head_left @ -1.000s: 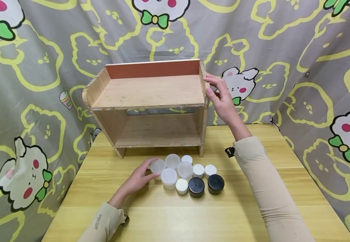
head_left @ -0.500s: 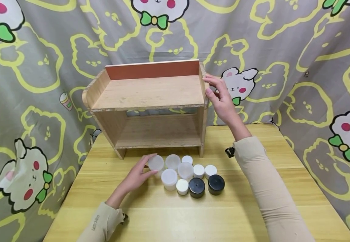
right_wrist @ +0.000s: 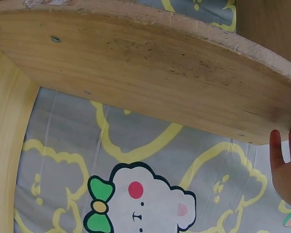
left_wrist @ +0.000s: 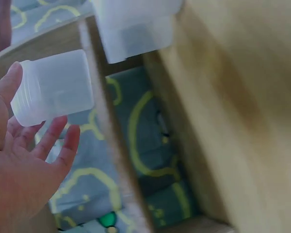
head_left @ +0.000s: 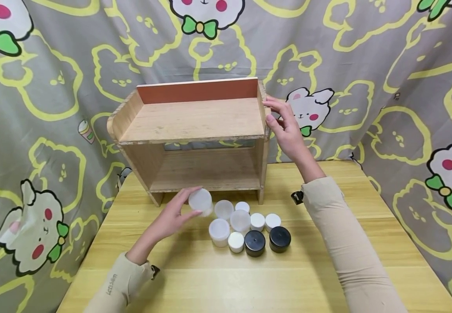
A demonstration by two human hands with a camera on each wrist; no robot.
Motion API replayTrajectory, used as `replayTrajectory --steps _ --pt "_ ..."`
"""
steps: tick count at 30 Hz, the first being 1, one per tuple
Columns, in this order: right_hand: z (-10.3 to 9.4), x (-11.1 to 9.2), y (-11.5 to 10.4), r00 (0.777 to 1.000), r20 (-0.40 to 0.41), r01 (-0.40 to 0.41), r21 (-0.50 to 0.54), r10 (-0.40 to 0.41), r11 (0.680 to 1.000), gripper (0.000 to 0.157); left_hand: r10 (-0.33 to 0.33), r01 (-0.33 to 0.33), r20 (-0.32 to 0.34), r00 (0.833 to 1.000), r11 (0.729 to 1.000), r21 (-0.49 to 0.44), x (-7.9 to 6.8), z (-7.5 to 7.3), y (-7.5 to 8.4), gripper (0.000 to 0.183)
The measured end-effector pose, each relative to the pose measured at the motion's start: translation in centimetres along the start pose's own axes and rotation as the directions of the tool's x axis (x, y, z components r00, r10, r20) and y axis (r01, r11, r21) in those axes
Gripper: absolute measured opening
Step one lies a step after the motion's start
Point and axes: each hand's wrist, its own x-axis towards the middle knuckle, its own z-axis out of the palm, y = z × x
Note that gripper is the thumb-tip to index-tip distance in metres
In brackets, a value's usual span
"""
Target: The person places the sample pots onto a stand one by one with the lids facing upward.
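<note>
My left hand (head_left: 173, 216) pinches a translucent plastic jar (head_left: 200, 201) between thumb and fingers, raised over the table in front of the shelf. Seen from the left wrist, the jar (left_wrist: 58, 87) looks tilted on its side, thumb near its ridged lid and other fingers spread below. A small two-tier wooden shelf (head_left: 194, 121) stands at the back of the table. My right hand (head_left: 286, 128) touches the upper edge of the shelf's right side panel with thumb and fingertips. In the right wrist view, two straight fingers (right_wrist: 276, 150) lie against the outside of that panel (right_wrist: 150, 68).
In front of the shelf stand three more translucent jars (head_left: 219, 231), several small white-lidded jars (head_left: 236, 242) and two black jars (head_left: 255, 242). They sit close together on the wooden table (head_left: 210, 282). A patterned curtain (head_left: 367, 65) hangs behind and beside the table.
My left hand has lifted the translucent jar from the left end of the cluster, up and slightly left. The right hand stays at the shelf's side panel.
</note>
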Motion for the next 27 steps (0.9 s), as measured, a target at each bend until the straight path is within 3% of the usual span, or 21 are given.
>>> replayTrajectory --steps 14,21,27 --pt "0.1 0.0 0.0 1.0 -0.015 0.02 0.019 -0.019 1.0 0.038 0.082 -0.081 -0.04 0.996 0.996 0.036 2.2 -4.7 4.1 0.07" --pt "0.1 -0.1 -0.4 1.0 -0.002 0.002 0.003 -0.002 1.0 0.038 0.155 -0.148 -0.111 0.982 0.986 0.073 3.2 -6.3 5.3 0.071" --pt "0.1 0.0 0.2 1.0 -0.004 0.006 0.003 -0.006 1.0 0.039 0.178 -0.167 -0.138 0.974 0.982 0.09 4.0 -7.8 6.7 0.074"
